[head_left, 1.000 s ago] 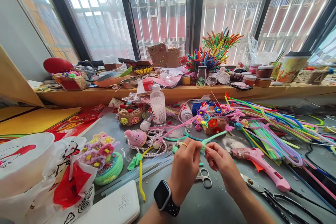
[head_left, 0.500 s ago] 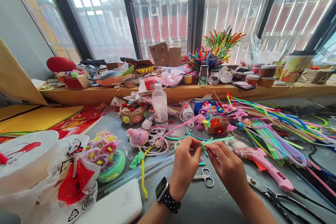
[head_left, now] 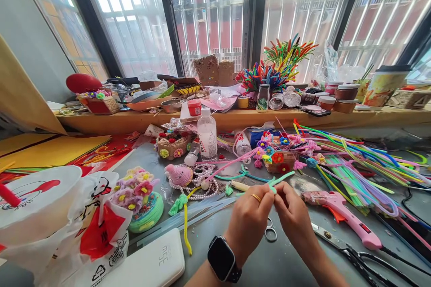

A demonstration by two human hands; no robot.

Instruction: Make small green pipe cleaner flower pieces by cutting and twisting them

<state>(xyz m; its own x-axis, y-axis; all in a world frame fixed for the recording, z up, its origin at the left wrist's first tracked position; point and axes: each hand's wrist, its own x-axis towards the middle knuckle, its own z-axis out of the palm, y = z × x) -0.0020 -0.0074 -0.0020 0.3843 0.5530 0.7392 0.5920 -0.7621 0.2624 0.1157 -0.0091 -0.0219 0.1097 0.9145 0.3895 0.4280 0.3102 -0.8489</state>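
Mint-green pipe cleaner [head_left: 284, 177], fuzzy and forked, is pinched between the fingertips of the left hand [head_left: 249, 217] and right hand [head_left: 296, 217] above the counter [head_left: 269, 269]. Its free end, nearly level before, now slants upward, suggesting reshaping; the left hand hides more of the small scissors [head_left: 271, 240]. A pink glue gun [head_left: 350, 218] lies rightward.

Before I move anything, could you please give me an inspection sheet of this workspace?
Surface: grey tabletop, small specks visible.
Work in hand: green pipe cleaner, bent.
Clutter: pipe-cleaner bundle, pearly beads, upright bottle, glue gun, large scissors.
Grips: left hand and right hand both pinch the green pipe cleaner.
Cables: black cord runs from the glue gun, rightward.
Surroundings: crowded ledge, barred windows behind.
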